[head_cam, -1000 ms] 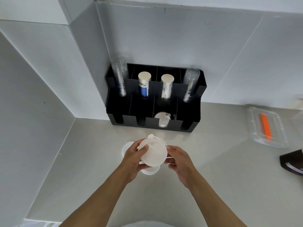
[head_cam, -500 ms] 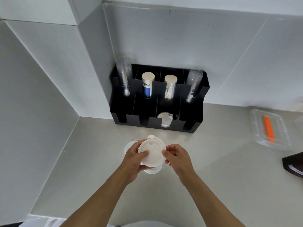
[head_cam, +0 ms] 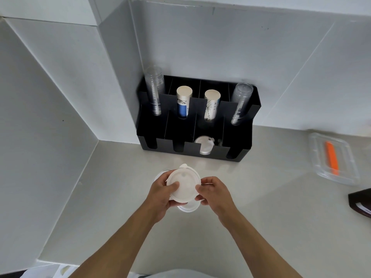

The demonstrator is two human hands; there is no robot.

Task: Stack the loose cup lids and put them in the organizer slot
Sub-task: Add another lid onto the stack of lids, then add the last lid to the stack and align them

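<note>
A white cup lid is held flat between my left hand and my right hand, above the counter in front of the organizer. A second white lid shows just under it, and part of a third lid peeks out behind my left hand. The black organizer stands against the back wall. Its third front slot holds a white lid standing on edge.
The organizer's back row holds two stacks of clear cups at the ends and two stacks of paper cups between them. A clear box with an orange item lies at the right, and a dark object sits at the right edge.
My right hand has closed in onto the lid's right edge. The lid has tilted slightly flatter between both hands.
</note>
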